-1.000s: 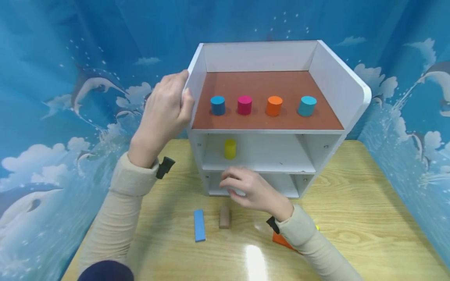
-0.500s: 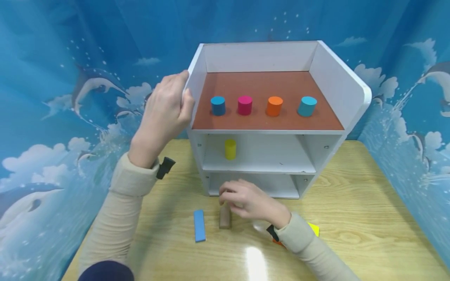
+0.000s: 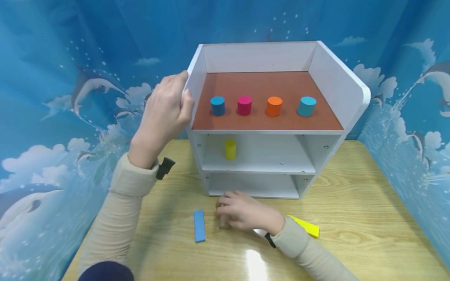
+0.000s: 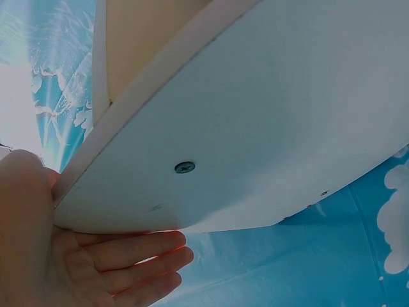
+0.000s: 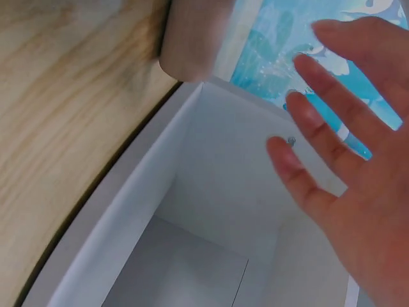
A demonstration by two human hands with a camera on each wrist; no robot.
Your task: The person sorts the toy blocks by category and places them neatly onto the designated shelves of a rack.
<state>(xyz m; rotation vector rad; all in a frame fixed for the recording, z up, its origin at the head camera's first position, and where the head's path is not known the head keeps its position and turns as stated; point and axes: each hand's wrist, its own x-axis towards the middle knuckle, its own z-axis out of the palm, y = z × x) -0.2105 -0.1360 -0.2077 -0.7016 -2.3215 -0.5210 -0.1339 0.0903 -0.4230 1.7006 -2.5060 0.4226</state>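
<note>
My left hand (image 3: 163,111) rests against the left side panel (image 3: 197,74) of a small white shelf unit. In the left wrist view, several fingers (image 4: 137,262) lie fairly straight along the panel's lower edge. My right hand (image 3: 247,212) is over a brown block (image 3: 224,223) on the table, covering part of it. The right wrist view shows these fingers (image 5: 326,141) spread, with a gap between them and the brown block (image 5: 198,38). A flat blue block (image 3: 199,226) lies to the left of the brown one.
Blue, pink, orange and turquoise cylinders (image 3: 244,106) stand in a row on the brown top shelf. A yellow cylinder (image 3: 230,149) stands on the middle shelf. A yellow block (image 3: 306,226) lies right of my right forearm. A blue dolphin-print curtain (image 3: 88,58) surrounds the wooden table (image 3: 344,195).
My right hand has moved down from in front of the lower shelf to the brown block. Its sleeve now hides the orange piece and uncovers the yellow block. My left hand has stayed put.
</note>
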